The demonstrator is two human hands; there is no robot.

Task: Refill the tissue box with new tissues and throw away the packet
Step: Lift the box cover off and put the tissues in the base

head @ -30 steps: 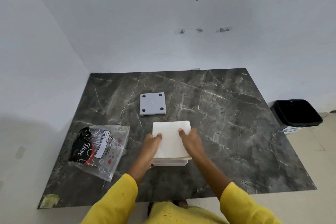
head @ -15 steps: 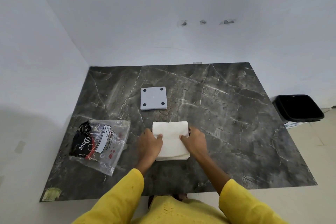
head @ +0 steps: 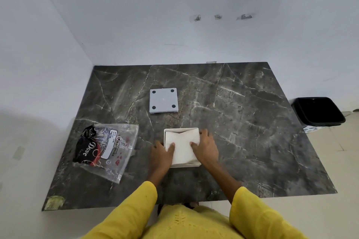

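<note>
A white square tissue box [head: 180, 129] stands open on the dark marble table [head: 242, 122], near its front middle. A stack of white tissues [head: 183, 145] lies sunk inside the box, creased at the far edge. My left hand [head: 161, 156] presses on the stack's left side with its thumb on top. My right hand [head: 206, 147] presses on the right side, fingers spread over the box's right rim. The clear plastic tissue packet [head: 106, 149] with black and red print lies flat to the left of the box.
The box's grey square lid [head: 163, 100] with four dark feet lies upside down behind the box. A black waste bin [head: 318, 111] stands on the floor off the table's right edge. White walls close the left and far sides.
The tissue stack has gone down into the box, whose white rim now shows around it. Both hands moved down with it and now press on top.
</note>
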